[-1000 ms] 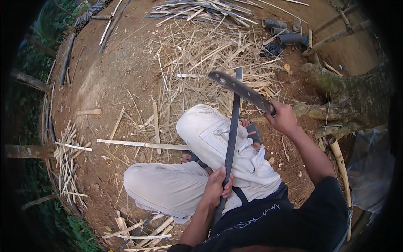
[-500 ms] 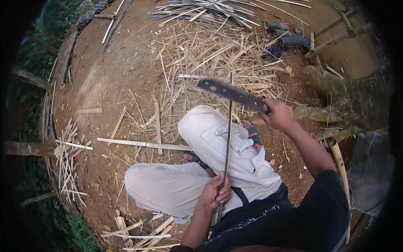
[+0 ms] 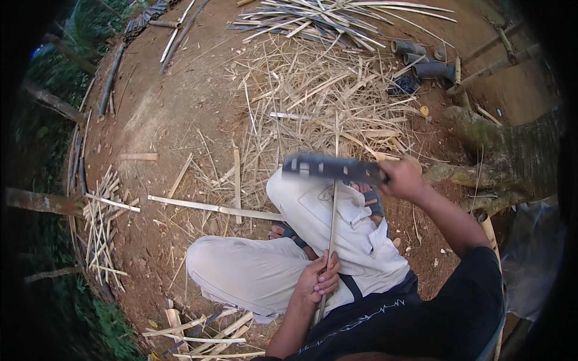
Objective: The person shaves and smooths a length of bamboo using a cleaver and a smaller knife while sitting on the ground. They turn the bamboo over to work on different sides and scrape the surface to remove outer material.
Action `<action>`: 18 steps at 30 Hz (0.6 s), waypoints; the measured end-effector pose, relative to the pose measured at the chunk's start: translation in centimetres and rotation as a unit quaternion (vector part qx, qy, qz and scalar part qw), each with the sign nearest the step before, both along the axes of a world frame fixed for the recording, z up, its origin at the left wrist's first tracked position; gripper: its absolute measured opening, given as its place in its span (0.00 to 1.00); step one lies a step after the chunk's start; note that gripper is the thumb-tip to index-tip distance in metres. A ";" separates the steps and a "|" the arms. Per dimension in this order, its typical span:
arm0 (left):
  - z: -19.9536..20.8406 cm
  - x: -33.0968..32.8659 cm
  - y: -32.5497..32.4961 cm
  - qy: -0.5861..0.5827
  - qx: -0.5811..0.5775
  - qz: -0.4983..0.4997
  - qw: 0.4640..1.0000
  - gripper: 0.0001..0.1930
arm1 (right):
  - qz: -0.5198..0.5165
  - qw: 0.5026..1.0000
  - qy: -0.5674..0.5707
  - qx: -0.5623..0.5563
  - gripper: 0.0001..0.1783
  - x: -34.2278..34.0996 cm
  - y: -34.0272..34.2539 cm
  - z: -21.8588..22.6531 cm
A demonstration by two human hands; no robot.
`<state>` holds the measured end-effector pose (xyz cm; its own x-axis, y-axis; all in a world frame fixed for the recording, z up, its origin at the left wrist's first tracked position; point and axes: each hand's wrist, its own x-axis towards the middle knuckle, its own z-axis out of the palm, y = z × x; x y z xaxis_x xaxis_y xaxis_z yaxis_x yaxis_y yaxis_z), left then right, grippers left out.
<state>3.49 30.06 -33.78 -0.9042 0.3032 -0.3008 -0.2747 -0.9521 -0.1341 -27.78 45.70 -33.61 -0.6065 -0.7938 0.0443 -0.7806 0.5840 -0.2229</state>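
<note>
My left hand (image 3: 318, 278) is closed round the lower part of a long, thin bamboo strip (image 3: 333, 224), over my lap. The strip slants up and away past my right knee, its pale side showing. My right hand (image 3: 402, 179) grips the handle of a machete (image 3: 331, 167), whose dark, broad blade has holes in it and points left. The blade crosses in front of the strip's upper part and is blurred; whether they touch I cannot tell. Most of the handle is hidden in my fist.
Bamboo shavings (image 3: 301, 84) cover the ground ahead. Beyond lies a pile of split bamboo strips (image 3: 319, 21), with bamboo tubes (image 3: 415, 57) to its right. Short sticks (image 3: 105, 228) are heaped at left, and split pieces (image 3: 211, 337) lie near my left side. A tree trunk (image 3: 512, 144) stands at right.
The bamboo strip has turned from its dark side to its pale side. The machete has dropped a little toward me, its blade now closer to level and blurred. My view has shifted slightly.
</note>
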 end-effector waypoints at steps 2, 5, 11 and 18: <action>0.0 0.3 0.2 0.005 0.023 0.004 1.000 0.15 | 0.122 0.987 0.074 -0.070 0.15 -0.7 0.7 -0.6; 0.0 -0.1 0.4 0.003 0.040 -0.001 0.999 0.15 | -0.016 0.999 0.033 -0.038 0.12 -4.9 0.1 -0.4; -0.6 -0.2 -0.1 0.042 0.069 0.017 0.997 0.14 | 0.011 0.999 0.008 -0.052 0.11 -0.9 -2.1 1.1; -0.6 0.6 0.6 0.019 0.060 0.002 0.998 0.15 | -0.177 0.979 -0.073 -0.070 0.13 -6.8 -2.1 -1.1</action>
